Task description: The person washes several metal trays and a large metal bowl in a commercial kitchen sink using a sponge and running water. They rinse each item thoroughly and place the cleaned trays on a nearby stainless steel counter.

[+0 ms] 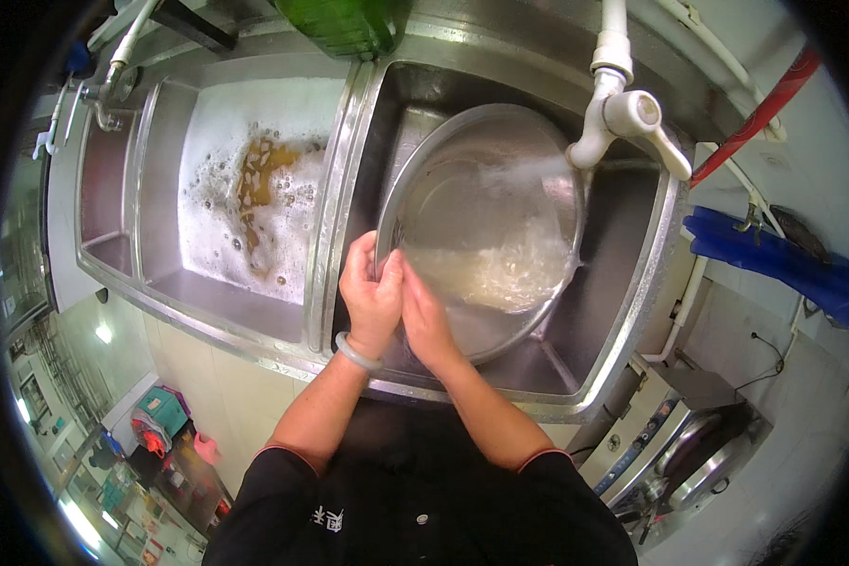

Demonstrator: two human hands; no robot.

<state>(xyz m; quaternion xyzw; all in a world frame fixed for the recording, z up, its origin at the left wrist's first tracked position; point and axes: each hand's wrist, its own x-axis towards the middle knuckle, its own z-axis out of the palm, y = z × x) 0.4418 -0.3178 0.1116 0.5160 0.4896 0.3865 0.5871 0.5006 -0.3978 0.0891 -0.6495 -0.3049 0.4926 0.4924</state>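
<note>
A large round metal basin (477, 226) stands tilted in the right sink compartment, with water moving inside it. A white plastic tap (608, 127) above it sends a stream into the basin. My left hand (371, 290), with a pale bangle at the wrist, grips the basin's left rim, thumb on the inner side. Right beside it my right hand (426, 315) lies against the inside of the rim near the left thumb, its fingers extended and close together; whether it holds something small is hidden.
Left of the divider (336, 212), a sink compartment holds foamy water (255, 191) with a brownish patch. A green object (343, 25) stands behind the sinks. A blue sheet-like item (771, 258) hangs at the right, above a shelf with metal pans (711, 470).
</note>
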